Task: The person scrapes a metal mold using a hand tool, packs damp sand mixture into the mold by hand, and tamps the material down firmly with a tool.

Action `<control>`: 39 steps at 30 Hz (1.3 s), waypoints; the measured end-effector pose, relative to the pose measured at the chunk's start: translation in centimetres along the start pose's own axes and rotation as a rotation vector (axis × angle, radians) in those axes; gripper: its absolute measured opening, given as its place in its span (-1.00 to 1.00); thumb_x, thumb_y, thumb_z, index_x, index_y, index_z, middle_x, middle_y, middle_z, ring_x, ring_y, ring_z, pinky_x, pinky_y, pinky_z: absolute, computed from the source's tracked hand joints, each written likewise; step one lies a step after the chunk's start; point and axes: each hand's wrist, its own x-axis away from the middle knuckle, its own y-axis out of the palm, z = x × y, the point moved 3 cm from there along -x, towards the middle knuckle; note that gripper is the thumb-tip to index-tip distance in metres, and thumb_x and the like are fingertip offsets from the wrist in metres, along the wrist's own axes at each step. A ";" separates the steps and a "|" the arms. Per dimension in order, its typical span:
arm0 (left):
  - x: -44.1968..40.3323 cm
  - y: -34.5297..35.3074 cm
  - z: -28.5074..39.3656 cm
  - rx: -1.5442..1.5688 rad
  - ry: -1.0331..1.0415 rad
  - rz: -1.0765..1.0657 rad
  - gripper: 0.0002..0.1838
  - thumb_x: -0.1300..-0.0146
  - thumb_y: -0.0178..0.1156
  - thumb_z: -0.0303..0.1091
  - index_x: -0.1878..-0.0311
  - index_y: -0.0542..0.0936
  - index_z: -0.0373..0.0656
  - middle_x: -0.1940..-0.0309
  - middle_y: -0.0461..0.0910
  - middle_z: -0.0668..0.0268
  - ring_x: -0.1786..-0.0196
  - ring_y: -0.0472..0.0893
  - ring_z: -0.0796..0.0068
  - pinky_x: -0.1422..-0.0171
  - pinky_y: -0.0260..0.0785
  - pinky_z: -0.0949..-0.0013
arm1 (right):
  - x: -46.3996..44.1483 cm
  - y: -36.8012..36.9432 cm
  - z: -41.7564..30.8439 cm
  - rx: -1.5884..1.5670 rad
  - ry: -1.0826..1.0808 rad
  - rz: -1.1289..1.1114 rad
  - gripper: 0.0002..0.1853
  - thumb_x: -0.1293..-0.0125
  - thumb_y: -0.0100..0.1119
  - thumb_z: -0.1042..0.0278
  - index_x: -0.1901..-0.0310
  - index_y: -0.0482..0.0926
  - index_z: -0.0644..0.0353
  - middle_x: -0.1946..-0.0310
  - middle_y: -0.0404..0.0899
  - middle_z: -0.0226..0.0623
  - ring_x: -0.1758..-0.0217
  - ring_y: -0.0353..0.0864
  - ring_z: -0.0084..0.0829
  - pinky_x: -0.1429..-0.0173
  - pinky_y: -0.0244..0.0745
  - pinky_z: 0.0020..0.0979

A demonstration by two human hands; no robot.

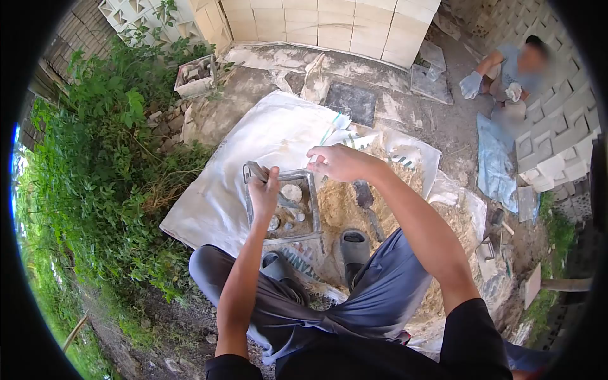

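Note:
My left hand [263, 190] is closed around a small grey piece at the upper left corner of a square metal frame [319, 221]. Inside the frame lie grey sand and several pale round pieces, one of them a larger disc [291, 192]. My right hand [335, 162] is above the frame's upper right corner, its fingers bent together; whatever they hold, if anything, is too small to name. The frame rests on a white woven sack [209, 202]. To its right, a trowel [364, 195] lies on a heap of tan sand [335, 206].
A dark square slab [351, 103] lies beyond the sack. At the back left stands a box of rubble [195, 76] beside green plants [95, 152]. A gloved person [513, 69] sits at the upper right near a blue sheet [495, 161] and stacked patterned blocks [557, 139].

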 end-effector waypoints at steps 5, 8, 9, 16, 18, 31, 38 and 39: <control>0.7 -0.2 -4.0 0.034 -0.058 -0.040 -0.57 -0.30 0.21 -0.13 0.63 0.40 -0.13 0.74 0.35 0.50 0.65 0.30 0.70 0.55 0.16 0.51 | 1.1 -0.1 -2.1 -0.061 -0.034 -0.034 -0.47 -0.40 -0.08 -0.08 -0.21 0.38 0.16 -0.04 0.55 -0.04 -0.06 0.57 -0.12 -0.12 0.44 -0.24; 0.2 0.2 -0.9 -0.070 -0.209 -0.070 -0.52 -0.30 0.20 -0.18 0.72 0.38 -0.13 0.74 0.37 0.49 0.65 0.30 0.70 0.55 0.15 0.46 | 0.3 0.3 -4.0 -0.255 -0.162 0.225 -0.45 -0.41 -0.09 -0.08 -0.18 0.39 0.23 0.00 0.56 0.00 -0.06 0.58 -0.14 -0.11 0.44 -0.21; 0.4 0.4 -1.9 -0.066 -0.209 -0.067 -0.52 -0.30 0.20 -0.18 0.72 0.38 -0.13 0.74 0.37 0.49 0.65 0.30 0.70 0.55 0.15 0.46 | -0.1 0.4 -5.1 -0.364 -0.277 0.416 -0.41 -0.40 -0.08 -0.11 -0.16 0.40 0.30 0.06 0.59 0.04 -0.03 0.60 -0.14 -0.07 0.45 -0.21; 1.7 0.6 -4.5 -0.052 0.135 -0.276 -0.80 -0.09 0.23 -0.43 0.23 0.49 -0.26 0.33 0.55 0.27 0.28 0.51 0.47 0.19 0.37 0.38 | -5.7 11.3 -5.7 -1.088 -0.256 0.290 -0.73 -0.40 -0.02 0.29 0.05 0.44 0.33 0.34 0.53 -0.13 0.45 0.52 -0.45 0.38 0.43 -0.45; 1.6 -0.1 -6.6 -0.156 0.270 -0.336 -0.68 -0.06 0.24 -0.44 0.11 0.45 -0.27 0.22 0.54 0.22 0.17 0.51 0.44 0.09 0.37 0.36 | -6.9 13.1 -4.9 -1.166 -0.335 0.348 -0.76 -0.39 0.00 0.26 0.29 0.46 0.30 0.52 0.45 -0.28 0.56 0.35 -0.59 0.47 0.22 -0.51; 1.3 1.3 -3.8 -0.207 0.233 -0.253 -0.80 -0.07 0.20 -0.36 0.39 0.48 -0.33 0.50 0.57 0.16 0.42 0.54 0.32 0.33 0.35 0.23 | -5.4 10.8 -5.6 -1.267 -0.453 0.496 -0.68 -0.18 -0.17 0.39 0.70 0.10 0.16 0.71 -0.01 -0.55 0.63 -0.08 -0.67 0.54 -0.16 -0.51; 1.2 1.2 -8.9 -0.255 0.160 -0.325 -0.65 -0.06 0.25 -0.37 0.09 0.44 -0.27 0.17 0.53 0.13 0.08 0.53 0.29 0.04 0.37 0.23 | -7.0 12.7 -3.1 -1.153 -0.414 0.537 -0.59 -0.26 -0.07 0.31 0.70 0.08 0.19 0.71 0.05 -0.53 0.63 -0.04 -0.66 0.54 -0.13 -0.45; 0.9 1.2 -8.8 -0.236 0.152 -0.273 -0.59 -0.08 0.26 -0.39 0.00 0.41 -0.27 0.11 0.50 0.15 0.02 0.51 0.31 -0.04 0.36 0.23 | -6.8 12.0 -3.1 -1.150 -0.424 0.540 -0.59 -0.26 -0.07 0.31 0.70 0.08 0.19 0.71 0.05 -0.53 0.63 -0.04 -0.66 0.54 -0.13 -0.45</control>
